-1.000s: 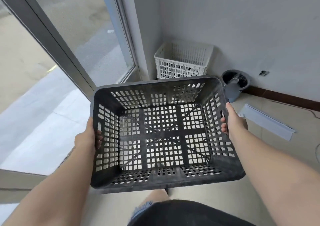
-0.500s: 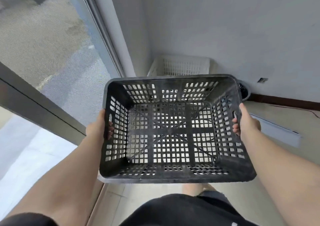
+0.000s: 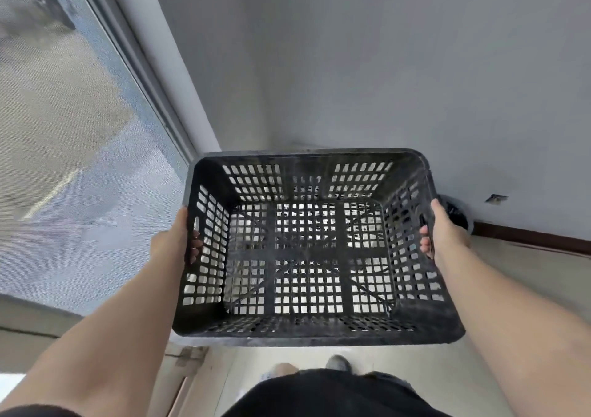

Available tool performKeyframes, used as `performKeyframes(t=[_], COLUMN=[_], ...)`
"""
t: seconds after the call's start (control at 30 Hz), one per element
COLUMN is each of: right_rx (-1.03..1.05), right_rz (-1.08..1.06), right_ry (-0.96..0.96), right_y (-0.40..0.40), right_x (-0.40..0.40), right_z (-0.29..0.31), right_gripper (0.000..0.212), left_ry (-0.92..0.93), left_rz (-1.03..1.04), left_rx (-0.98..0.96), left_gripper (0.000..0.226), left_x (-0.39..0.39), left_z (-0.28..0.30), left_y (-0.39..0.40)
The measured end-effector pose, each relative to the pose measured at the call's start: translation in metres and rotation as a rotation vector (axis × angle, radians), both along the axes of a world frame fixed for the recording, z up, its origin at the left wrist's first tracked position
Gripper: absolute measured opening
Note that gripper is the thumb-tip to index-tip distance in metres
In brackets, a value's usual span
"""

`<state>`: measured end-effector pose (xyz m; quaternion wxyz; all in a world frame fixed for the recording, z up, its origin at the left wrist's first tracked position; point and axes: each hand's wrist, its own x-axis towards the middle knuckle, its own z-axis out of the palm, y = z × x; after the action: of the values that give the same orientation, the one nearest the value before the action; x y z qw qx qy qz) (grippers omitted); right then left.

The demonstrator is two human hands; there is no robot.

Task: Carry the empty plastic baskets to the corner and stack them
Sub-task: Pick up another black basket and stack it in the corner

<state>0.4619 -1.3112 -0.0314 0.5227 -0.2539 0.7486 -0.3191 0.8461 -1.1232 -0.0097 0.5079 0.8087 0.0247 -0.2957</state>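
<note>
Between the left hand (image 3: pixel 169 244) and right hand (image 3: pixel 443 234), each gripping a side handle, an empty black basket (image 3: pixel 307 250) hangs level; lowering squarely should nest it onto the pale basket apparently beneath.

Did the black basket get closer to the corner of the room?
Yes. The black basket has moved toward the wall corner, and now hides the white basket that showed there a second ago.
</note>
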Motion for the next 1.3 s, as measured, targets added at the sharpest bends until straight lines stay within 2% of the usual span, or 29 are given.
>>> performKeyframes(t=[0.33, 0.77, 1.03, 1.3], right_rx=[-0.023, 0.017, 0.067, 0.133], right_rz=[-0.004, -0.102, -0.127, -0.059], right_ry=[0.064, 0.116, 0.080, 0.012], right_y=[-0.108, -0.239, -0.310, -0.380], right_x=[0.044, 0.094, 0.111, 0.114], right_z=[0.006, -0.006, -0.013, -0.039], right_gripper=[0.062, 0.062, 0.059, 0.053], left_ry=[-0.007, 0.032, 0.049, 0.039], left_rz=[-0.045, -0.263, -0.280, -0.302], left_rx=[-0.014, 0.041, 0.116, 0.203], left_gripper=[0.052, 0.055, 0.050, 0.048], left_x=[0.046, 0.130, 0.149, 0.151], left_z=[-0.002, -0.022, -0.031, -0.060], left_y=[-0.130, -0.322, -0.410, -0.468])
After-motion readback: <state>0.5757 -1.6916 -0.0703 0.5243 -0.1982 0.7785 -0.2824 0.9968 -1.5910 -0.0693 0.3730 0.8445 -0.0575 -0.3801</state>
